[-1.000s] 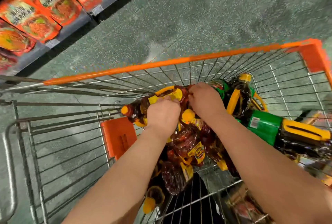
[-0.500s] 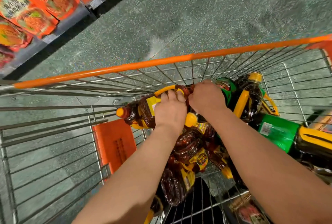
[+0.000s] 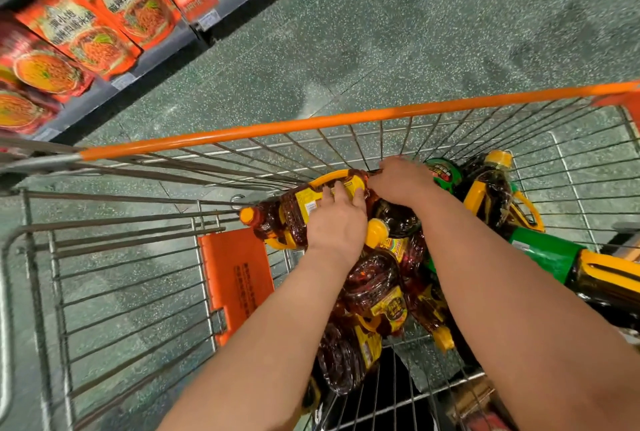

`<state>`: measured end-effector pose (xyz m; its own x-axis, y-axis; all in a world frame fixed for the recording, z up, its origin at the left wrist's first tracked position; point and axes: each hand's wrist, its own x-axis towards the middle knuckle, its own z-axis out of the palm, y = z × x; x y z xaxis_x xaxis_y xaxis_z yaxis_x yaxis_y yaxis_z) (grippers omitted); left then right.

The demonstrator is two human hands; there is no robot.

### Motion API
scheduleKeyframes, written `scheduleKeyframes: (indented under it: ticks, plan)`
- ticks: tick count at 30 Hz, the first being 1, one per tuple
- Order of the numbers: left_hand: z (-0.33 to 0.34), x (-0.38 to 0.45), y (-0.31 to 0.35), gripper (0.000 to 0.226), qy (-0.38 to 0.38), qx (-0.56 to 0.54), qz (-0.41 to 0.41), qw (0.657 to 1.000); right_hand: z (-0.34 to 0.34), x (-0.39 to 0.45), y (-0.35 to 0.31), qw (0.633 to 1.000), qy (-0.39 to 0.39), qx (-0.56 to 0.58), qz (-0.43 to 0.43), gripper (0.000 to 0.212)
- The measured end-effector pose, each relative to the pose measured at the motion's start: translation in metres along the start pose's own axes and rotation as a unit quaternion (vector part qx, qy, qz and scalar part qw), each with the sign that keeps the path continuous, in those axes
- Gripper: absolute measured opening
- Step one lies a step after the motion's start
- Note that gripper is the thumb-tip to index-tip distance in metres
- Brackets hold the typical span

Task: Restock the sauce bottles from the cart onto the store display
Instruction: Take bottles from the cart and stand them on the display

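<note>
Bare hands (image 3: 336, 223) (image 3: 401, 181) grip top sauce bottle (image 3: 294, 214).

The one camera sat on my head and looked steeply down into the wire cart (image 3: 311, 126), close over its orange rim. Beyond that rim the view took in green floor (image 3: 398, 32); left of it, a shelf (image 3: 166, 46) edge slanted past.

Wire cart (image 3: 131, 292) on speckled floor (image 3: 415, 32), sauce bottles (image 3: 374, 288) piled inside.
</note>
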<state>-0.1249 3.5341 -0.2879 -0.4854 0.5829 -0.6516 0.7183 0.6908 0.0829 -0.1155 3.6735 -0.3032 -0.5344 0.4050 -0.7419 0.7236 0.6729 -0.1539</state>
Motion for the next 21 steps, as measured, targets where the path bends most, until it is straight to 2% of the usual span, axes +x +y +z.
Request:
scheduleKeyframes:
  ticks: [4, 16, 21]
  plan:
    - [-0.003, -0.009, -0.006, 0.076, -0.018, -0.009, 0.004, 1.0, -0.002, 0.001, -0.005, 0.999, -0.022, -0.036, 0.009, 0.053]
    - [-0.02, -0.039, -0.023, 0.06, 0.024, -0.02, -0.046, 0.998, 0.018, -0.032, -0.003, 0.983, 0.135, 0.105, -0.06, 0.036]
    - [-0.031, -0.055, -0.024, 0.061, 0.044, -0.01, -0.038, 0.998, 0.006, -0.06, -0.008, 0.981, 0.139, 0.102, -0.092, 0.043]
